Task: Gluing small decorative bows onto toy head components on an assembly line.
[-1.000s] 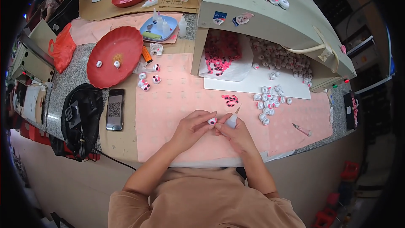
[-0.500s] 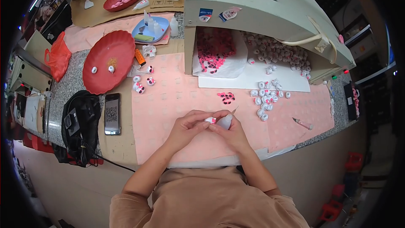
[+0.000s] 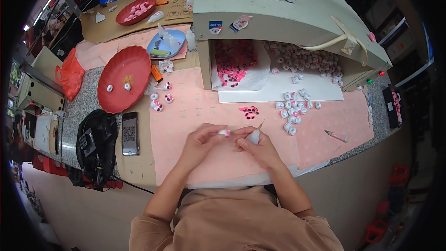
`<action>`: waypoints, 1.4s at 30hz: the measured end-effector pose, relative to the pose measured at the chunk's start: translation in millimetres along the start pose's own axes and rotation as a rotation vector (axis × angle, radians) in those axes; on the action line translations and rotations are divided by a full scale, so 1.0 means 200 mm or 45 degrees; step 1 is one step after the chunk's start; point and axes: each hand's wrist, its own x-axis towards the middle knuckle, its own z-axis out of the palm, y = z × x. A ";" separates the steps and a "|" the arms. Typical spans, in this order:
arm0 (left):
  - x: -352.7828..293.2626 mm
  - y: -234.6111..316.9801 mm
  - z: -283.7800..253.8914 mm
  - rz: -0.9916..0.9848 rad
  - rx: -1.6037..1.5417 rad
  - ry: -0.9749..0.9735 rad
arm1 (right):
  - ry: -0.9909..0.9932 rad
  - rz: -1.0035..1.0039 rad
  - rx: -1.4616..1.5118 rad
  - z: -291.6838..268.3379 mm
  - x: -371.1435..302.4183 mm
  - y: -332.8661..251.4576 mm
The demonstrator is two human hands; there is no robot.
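Between the fingertips of my left hand (image 3: 200,143) is a small white rounded figure (image 3: 224,133) with a pink patch. My right hand (image 3: 264,149) grips a small translucent squeeze bottle (image 3: 253,136), its thin pointed tip aimed up and to the right. A gap separates the two hands above the pink sheet (image 3: 218,160). Just beyond them lies a small heap of pink-and-black pieces (image 3: 249,112). Several white ring-shaped pieces with pink spots (image 3: 290,111) are scattered to the right of that heap.
A grey metal housing (image 3: 278,23) stands at the back, holding more white pieces and a bag of pink pieces (image 3: 234,62). On the left are a red dish (image 3: 121,69), a phone (image 3: 130,135) and a black bag (image 3: 95,148). A pen-like tool (image 3: 336,135) lies at right.
My hands have drawn apart. The left one has carried the white figure away from the right hand and the squeeze bottle. The whole view has shifted slightly.
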 end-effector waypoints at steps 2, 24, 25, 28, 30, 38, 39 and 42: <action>0.01 0.08 -0.14 0.097 0.398 0.359 | 0.095 -0.016 -0.111 -0.04 -0.07 -0.05; 0.59 -0.08 0.58 0.338 0.371 -0.294 | 0.514 -0.418 -0.469 -0.33 -0.30 0.11; 0.55 -0.03 0.51 -0.027 0.060 -0.386 | 0.530 -0.399 -0.405 -0.31 -0.31 0.11; 0.36 0.07 0.29 -0.402 -0.547 -0.235 | 0.486 -0.448 -0.381 -0.26 -0.26 0.10; 0.26 0.05 0.12 -0.400 -0.758 -0.186 | 0.488 -0.501 -0.305 -0.21 -0.22 0.11; 0.04 -0.02 0.00 -0.332 -0.816 0.093 | 0.709 -0.509 -0.250 -0.04 -0.07 0.11; 0.03 -0.05 0.02 -0.344 -0.821 0.083 | 0.684 -0.595 -0.324 -0.05 -0.07 0.14; 0.06 -0.14 0.05 -0.170 -0.433 0.049 | 0.652 -0.753 -0.508 -0.06 -0.05 0.15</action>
